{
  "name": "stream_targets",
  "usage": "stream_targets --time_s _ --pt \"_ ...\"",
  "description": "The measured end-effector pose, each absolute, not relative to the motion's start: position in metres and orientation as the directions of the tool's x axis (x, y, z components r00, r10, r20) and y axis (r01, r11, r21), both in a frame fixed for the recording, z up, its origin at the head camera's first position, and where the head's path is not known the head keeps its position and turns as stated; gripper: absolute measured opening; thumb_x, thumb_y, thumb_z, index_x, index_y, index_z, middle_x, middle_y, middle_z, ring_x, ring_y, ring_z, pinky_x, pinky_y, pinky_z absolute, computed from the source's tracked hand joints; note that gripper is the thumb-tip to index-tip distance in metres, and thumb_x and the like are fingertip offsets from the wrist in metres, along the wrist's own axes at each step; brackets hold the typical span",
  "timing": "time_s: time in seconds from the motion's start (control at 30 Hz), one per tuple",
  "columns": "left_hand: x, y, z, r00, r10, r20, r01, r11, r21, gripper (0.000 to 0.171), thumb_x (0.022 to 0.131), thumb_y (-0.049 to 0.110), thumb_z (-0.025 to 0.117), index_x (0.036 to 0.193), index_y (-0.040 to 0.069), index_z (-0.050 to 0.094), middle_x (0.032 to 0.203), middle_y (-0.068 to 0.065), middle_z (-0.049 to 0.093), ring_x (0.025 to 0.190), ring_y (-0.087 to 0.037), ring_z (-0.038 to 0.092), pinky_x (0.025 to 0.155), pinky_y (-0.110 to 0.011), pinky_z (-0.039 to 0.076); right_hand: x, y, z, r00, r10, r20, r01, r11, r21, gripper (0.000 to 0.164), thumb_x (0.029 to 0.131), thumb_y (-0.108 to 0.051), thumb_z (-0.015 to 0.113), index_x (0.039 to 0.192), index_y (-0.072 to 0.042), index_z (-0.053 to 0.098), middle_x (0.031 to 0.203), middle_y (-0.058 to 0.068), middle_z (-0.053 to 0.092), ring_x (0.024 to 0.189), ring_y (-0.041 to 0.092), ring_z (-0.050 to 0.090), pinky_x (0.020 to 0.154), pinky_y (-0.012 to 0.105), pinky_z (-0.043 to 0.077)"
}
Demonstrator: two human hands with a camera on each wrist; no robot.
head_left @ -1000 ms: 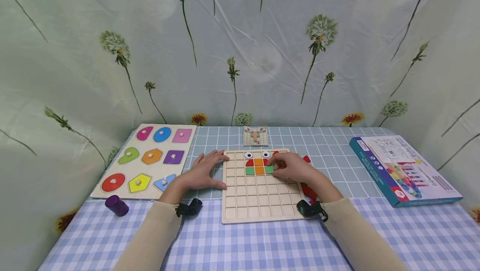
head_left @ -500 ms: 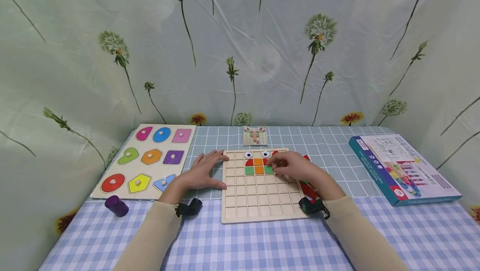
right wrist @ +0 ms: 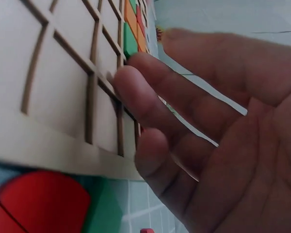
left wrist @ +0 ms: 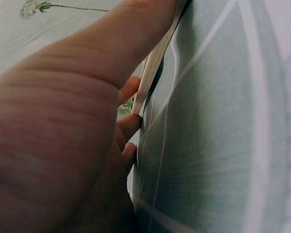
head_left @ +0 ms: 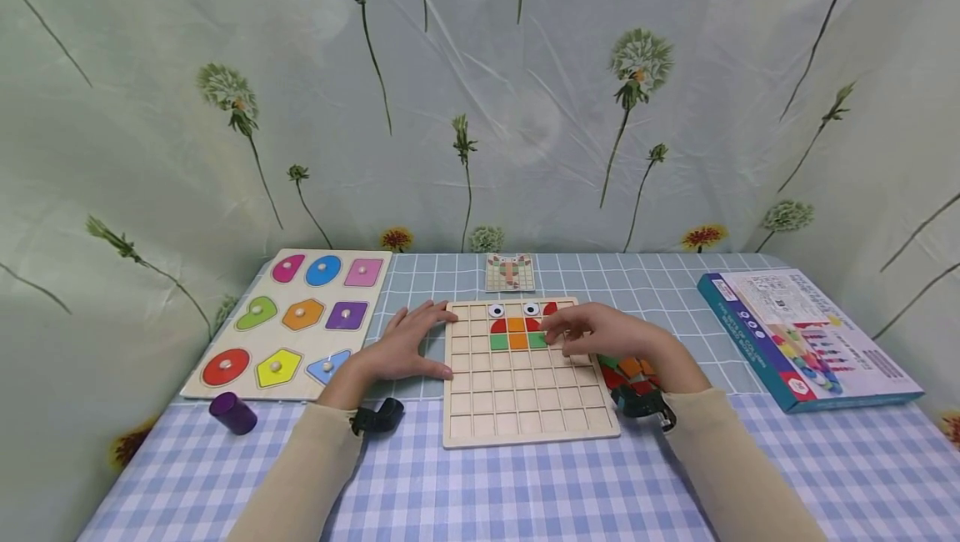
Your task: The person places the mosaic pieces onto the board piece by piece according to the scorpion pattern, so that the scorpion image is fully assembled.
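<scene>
A wooden grid board (head_left: 492,402) lies on the table in the head view. Near its top sit two eye pieces, red curved pieces, an orange square (head_left: 517,325) and green squares, with the near green square (right wrist: 130,41) also in the right wrist view. My left hand (head_left: 405,348) rests at the board's left edge, thumb and fingers spread and touching it. Over the board's upper right is my right hand (head_left: 600,332), its fingers loosely bent and holding nothing. Its fingertips are close to the right green square (head_left: 537,340). The right forearm partly covers loose red, green and orange pieces (head_left: 626,371).
A small pattern card (head_left: 511,273) lies behind the board. To the left are a knob-shape puzzle (head_left: 288,333) and a purple cylinder (head_left: 233,413). A flat printed box (head_left: 810,342) lies at the right. Cloth hangs behind the table.
My right hand has drawn back a little to the right and its fingers have loosened from the green square. More loose pieces show beside the board. The left hand has not moved.
</scene>
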State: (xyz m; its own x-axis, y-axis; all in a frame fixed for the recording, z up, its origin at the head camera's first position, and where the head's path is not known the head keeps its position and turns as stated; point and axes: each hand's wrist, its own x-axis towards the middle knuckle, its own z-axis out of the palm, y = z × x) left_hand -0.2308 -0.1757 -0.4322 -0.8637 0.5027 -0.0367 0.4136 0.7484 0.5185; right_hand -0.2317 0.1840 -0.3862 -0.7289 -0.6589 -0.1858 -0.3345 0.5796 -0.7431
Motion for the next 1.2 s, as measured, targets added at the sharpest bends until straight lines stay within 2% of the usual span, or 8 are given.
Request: stream_targets --time_s 0.17,0.3,0.53,0.73,1.0,1.2 --pt "-0.23 -0.176 -0.432 -0.867 0.496 -0.042 0.407 0.755 0.514 0.087 0.074 0.055 0.083 0.146 0.025 0.045 0.168 -0.006 0.023 0.157 -0.033 0.011 0.124 -0.063 0.0 -0.233 0.191 -0.383 -0.706 -0.686 -0.177 -0.369 0.569 -0.735 0.039 0.096 -0.014 0.066 0.134 -0.013 0.061 0.124 0.007 0.069 0.106 0.019 0.066 0.094 0.034 0.055" --pt "-0.229 -0.175 -0.43 -0.866 0.499 -0.041 0.41 0.754 0.514 0.087 0.074 0.054 0.083 0.146 0.024 0.045 0.168 -0.007 0.023 0.157 -0.034 0.011 0.123 -0.064 0.001 -0.233 0.203 -0.377 -0.744 -0.643 -0.183 -0.339 0.598 -0.726 0.036 0.095 -0.016 0.068 0.13 -0.016 0.064 0.125 0.006 0.069 0.107 0.02 0.066 0.093 0.036 0.055" --pt "-0.23 -0.175 -0.431 -0.868 0.495 -0.04 0.408 0.756 0.511 0.087 0.074 0.055 0.083 0.146 0.025 0.045 0.168 -0.006 0.023 0.157 -0.033 0.011 0.123 -0.064 0.0 -0.235 0.229 -0.372 -0.799 -0.573 -0.182 -0.314 0.655 -0.687 0.032 0.092 -0.015 0.069 0.124 -0.016 0.067 0.12 0.006 0.069 0.104 0.021 0.063 0.087 0.032 0.055" --pt "-0.229 -0.176 -0.43 -0.868 0.495 -0.038 0.409 0.756 0.511 0.087 0.074 0.054 0.083 0.146 0.024 0.045 0.167 -0.008 0.024 0.157 -0.035 0.012 0.123 -0.065 0.001 -0.237 0.247 -0.373 -0.828 -0.527 -0.191 -0.29 0.694 -0.659 0.032 0.09 -0.013 0.07 0.122 -0.016 0.068 0.122 0.009 0.067 0.108 0.024 0.061 0.091 0.039 0.056" --pt "-0.228 -0.175 -0.429 -0.864 0.503 -0.03 0.416 0.745 0.522 0.086 0.074 0.053 0.084 0.145 0.022 0.046 0.167 -0.009 0.025 0.157 -0.035 0.012 0.123 -0.066 0.002 -0.242 0.263 -0.382 -0.842 -0.491 -0.223 -0.249 0.721 -0.647 0.031 0.09 -0.012 0.07 0.12 -0.015 0.069 0.116 0.008 0.068 0.099 0.022 0.057 0.081 0.031 0.052" --pt "-0.228 -0.175 -0.429 -0.862 0.505 -0.032 0.418 0.746 0.519 0.087 0.074 0.054 0.083 0.146 0.022 0.046 0.167 -0.008 0.025 0.156 -0.036 0.012 0.123 -0.066 0.002 -0.244 0.264 -0.39 -0.887 -0.43 -0.169 -0.243 0.746 -0.62 0.04 0.09 -0.013 0.071 0.129 -0.015 0.064 0.105 0.009 0.063 0.094 0.023 0.057 0.077 0.029 0.053"
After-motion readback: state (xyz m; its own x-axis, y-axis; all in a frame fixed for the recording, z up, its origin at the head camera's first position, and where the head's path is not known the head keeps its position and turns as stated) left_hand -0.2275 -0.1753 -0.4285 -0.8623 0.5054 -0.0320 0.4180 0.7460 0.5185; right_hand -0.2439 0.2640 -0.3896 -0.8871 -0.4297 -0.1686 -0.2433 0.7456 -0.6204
